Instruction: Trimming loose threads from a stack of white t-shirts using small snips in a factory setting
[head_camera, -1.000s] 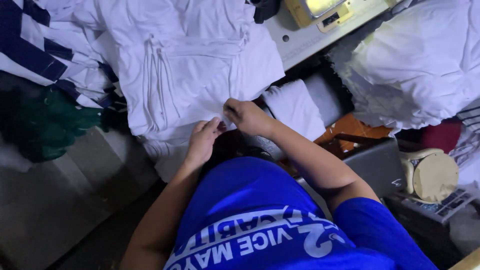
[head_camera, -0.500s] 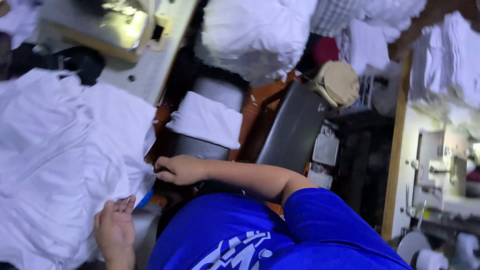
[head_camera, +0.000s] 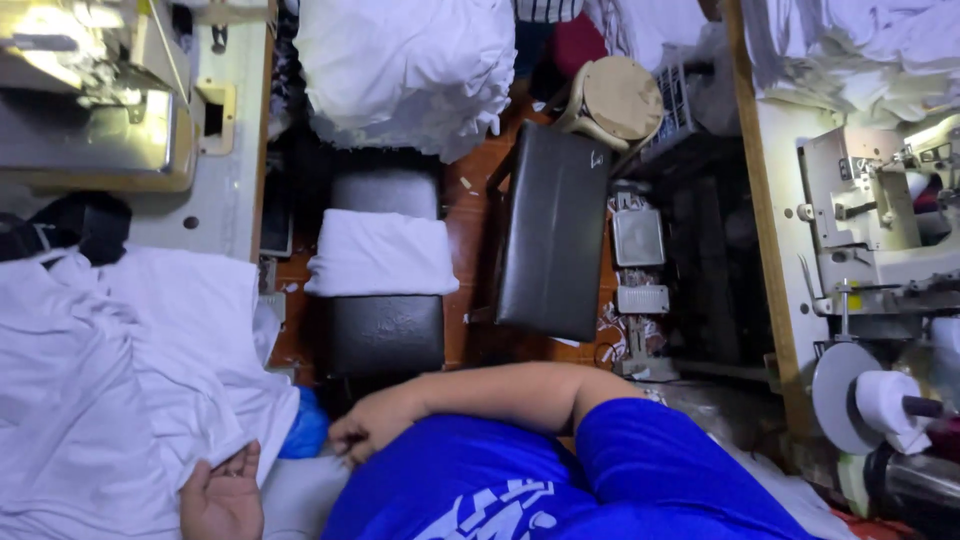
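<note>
The white cloth (head_camera: 120, 390) lies crumpled in a wide heap at the lower left, spilling off the table (head_camera: 225, 150). The left hand (head_camera: 222, 495) rests open, palm up, against its lower edge, gripping nothing. The right hand (head_camera: 365, 432) has dropped away from the cloth toward the blue shirt (head_camera: 520, 480), fingers curled; whether it holds anything I cannot tell. The left forearm is cut off below.
</note>
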